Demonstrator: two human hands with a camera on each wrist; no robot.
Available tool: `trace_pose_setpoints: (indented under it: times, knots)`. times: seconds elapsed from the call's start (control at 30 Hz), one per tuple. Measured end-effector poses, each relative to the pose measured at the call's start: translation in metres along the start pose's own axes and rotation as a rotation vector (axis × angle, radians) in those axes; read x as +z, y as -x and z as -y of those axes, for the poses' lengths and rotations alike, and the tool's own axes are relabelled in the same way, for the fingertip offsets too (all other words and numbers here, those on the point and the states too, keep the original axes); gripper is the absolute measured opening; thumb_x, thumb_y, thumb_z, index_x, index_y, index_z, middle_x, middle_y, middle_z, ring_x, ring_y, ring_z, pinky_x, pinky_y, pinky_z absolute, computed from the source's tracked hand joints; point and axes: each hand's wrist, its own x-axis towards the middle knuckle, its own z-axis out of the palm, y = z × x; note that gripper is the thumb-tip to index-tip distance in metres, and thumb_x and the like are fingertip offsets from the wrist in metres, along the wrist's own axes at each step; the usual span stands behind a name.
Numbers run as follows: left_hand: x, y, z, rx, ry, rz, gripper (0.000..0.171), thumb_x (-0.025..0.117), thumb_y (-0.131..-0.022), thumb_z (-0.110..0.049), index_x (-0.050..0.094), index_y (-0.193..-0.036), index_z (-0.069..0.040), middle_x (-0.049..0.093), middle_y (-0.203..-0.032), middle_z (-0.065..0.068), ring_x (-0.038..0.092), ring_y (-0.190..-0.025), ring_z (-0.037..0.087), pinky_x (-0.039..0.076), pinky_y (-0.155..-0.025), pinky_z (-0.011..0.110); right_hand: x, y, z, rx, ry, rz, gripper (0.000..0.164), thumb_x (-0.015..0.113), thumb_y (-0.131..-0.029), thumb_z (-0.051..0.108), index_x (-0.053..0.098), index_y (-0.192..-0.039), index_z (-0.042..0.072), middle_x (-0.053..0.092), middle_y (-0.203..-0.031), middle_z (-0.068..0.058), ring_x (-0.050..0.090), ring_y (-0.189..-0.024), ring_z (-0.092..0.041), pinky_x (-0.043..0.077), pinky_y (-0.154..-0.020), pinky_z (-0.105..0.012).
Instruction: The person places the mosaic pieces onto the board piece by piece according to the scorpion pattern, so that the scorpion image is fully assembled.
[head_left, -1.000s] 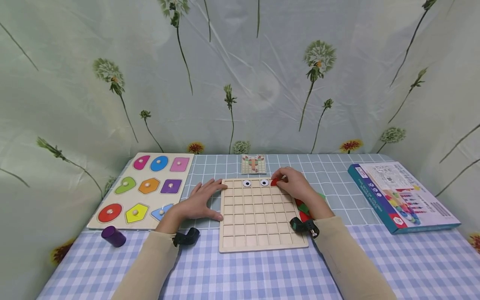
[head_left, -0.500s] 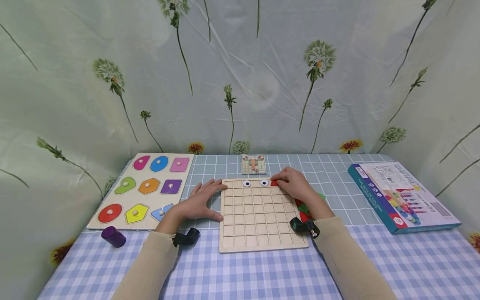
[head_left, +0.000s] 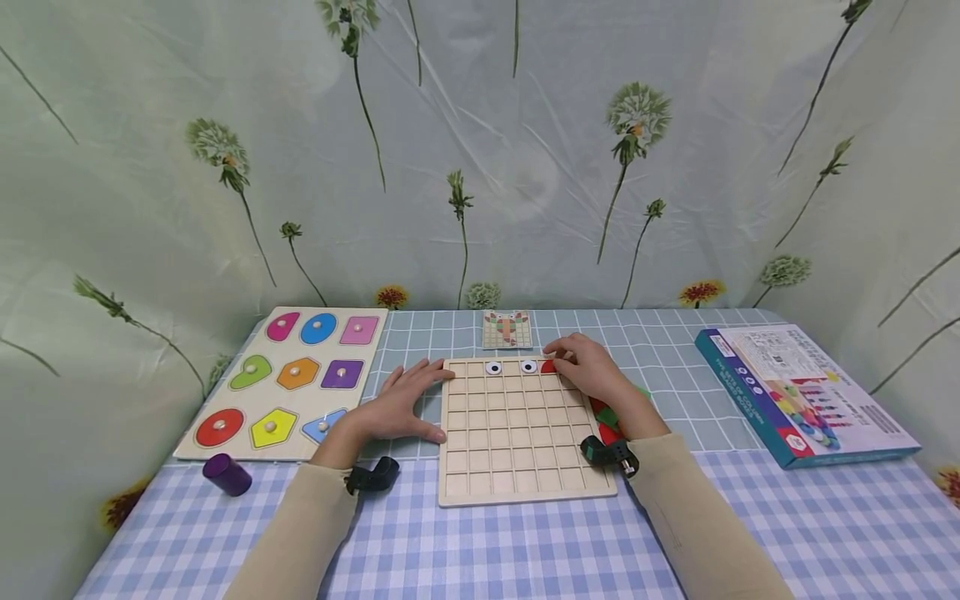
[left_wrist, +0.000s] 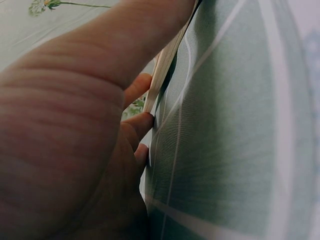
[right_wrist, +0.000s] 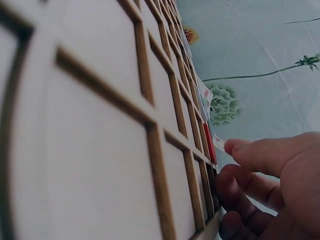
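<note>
A square wooden grid board (head_left: 517,433) lies in front of me. Two round eye pieces, a left one (head_left: 493,367) and a right one (head_left: 528,366), sit in its far row. Just right of them, a red piece (head_left: 548,367) lies in a cell. My right hand (head_left: 592,367) hovers at that cell, fingertips loosely bent close beside the red piece (right_wrist: 209,142); thumb and fingers stand apart with nothing visible between them. My left hand (head_left: 397,404) lies spread along the board's left edge, fingertips and thumb against it. In the left wrist view the wooden edge (left_wrist: 161,75) shows beside those fingers.
Red and green pieces (head_left: 606,417) lie partly hidden under my right forearm. Behind the board stands a small pattern card (head_left: 507,330). A knobbed shape puzzle (head_left: 262,333) and a purple cylinder (head_left: 227,473) are at left, a flat box (head_left: 806,396) at right.
Both hands stay nearly in place. My right fingertips shift slightly at the red piece, which now lies flatter in its cell.
</note>
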Motion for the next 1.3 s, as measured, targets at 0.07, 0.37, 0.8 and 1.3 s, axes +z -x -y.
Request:
trace_pose_setpoints:
  times: [0.07, 0.37, 0.8, 1.3]
  knots:
    - [0.000, 0.000, 0.000, 0.001, -0.001, 0.000, 0.095, 0.086, -0.073, -0.049, 0.041, -0.152, -0.021, 0.020, -0.168, 0.010, 0.007, -0.157, 0.037, -0.001, -0.122, 0.066, -0.001, 0.000, 0.000, 0.010, -0.001, -0.001, 0.021, 0.058, -0.098, 0.010, 0.073, -0.113, 0.007, 0.064, -0.106, -0.013, 0.064, -0.099, -0.030, 0.054, -0.089, -0.047]
    - [0.001, 0.000, 0.002, -0.006, -0.010, 0.002, 0.096, 0.086, -0.073, -0.050, 0.040, -0.152, -0.022, 0.020, -0.168, 0.009, 0.007, -0.157, 0.037, -0.002, -0.122, 0.066, -0.009, 0.002, -0.001, 0.048, -0.039, 0.052, 0.019, 0.059, -0.100, 0.015, 0.075, -0.107, 0.009, 0.065, -0.114, -0.014, 0.065, -0.098, -0.028, 0.056, -0.085, -0.043]
    - [0.001, 0.000, 0.001, -0.003, -0.012, -0.001, 0.095, 0.085, -0.073, -0.051, 0.041, -0.152, -0.021, 0.021, -0.168, 0.009, 0.007, -0.157, 0.037, -0.002, -0.122, 0.066, -0.046, 0.013, -0.024, 0.190, -0.099, 0.012, 0.027, 0.056, -0.102, 0.017, 0.066, -0.124, 0.005, 0.062, -0.126, -0.019, 0.061, -0.097, -0.031, 0.055, -0.076, -0.029]
    - [0.001, 0.000, -0.001, -0.005, -0.019, -0.002, 0.095, 0.086, -0.073, -0.050, 0.041, -0.152, -0.020, 0.022, -0.168, 0.010, 0.007, -0.157, 0.037, -0.001, -0.122, 0.066, -0.053, 0.021, -0.046, 0.306, -0.035, 0.051, 0.030, 0.068, -0.093, 0.019, 0.064, -0.118, 0.004, 0.061, -0.119, -0.022, 0.057, -0.105, -0.034, 0.057, -0.087, -0.040]
